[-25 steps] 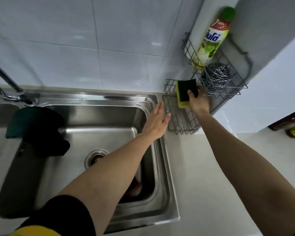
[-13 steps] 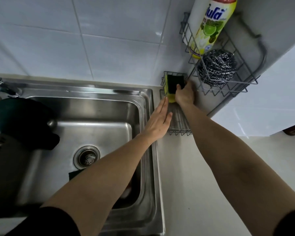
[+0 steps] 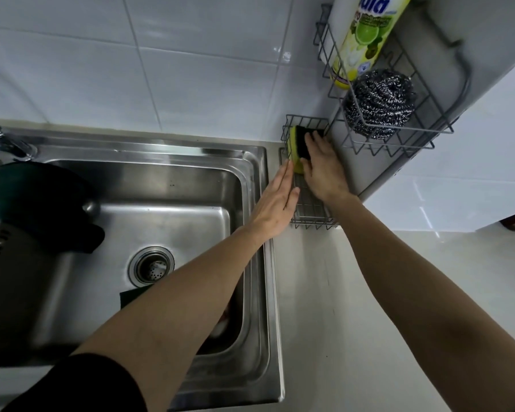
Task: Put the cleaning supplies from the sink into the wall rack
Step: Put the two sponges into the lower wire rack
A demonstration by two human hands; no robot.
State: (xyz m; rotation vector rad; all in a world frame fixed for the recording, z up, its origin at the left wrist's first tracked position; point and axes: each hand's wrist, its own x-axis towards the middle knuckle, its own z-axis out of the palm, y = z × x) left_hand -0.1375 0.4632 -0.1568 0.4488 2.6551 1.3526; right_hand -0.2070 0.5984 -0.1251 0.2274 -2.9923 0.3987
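A yellow sponge with a dark scouring face (image 3: 298, 144) stands on edge at the far end of the lower wire basket (image 3: 309, 217). My right hand (image 3: 324, 171) lies over it, fingers on its dark face. My left hand (image 3: 277, 203) is flat with fingers apart, pressed against the basket's left side. In the upper wall rack (image 3: 399, 135) stand a yellow dish-soap bottle (image 3: 363, 40) and a steel wool ball (image 3: 379, 102). In the steel sink (image 3: 250, 173), a dark green pad (image 3: 131, 295) and something reddish show from under my left forearm.
A dark cloth (image 3: 39, 203) hangs over the sink's left divider below the tap (image 3: 3, 141). Pale countertop (image 3: 354, 307) runs right of the sink. White tiled wall stands behind; a white panel carries the rack at the right.
My right hand has lowered the sponge from above the basket down into its far end. The left hand stays against the basket's side. The view has shifted closer to the rack.
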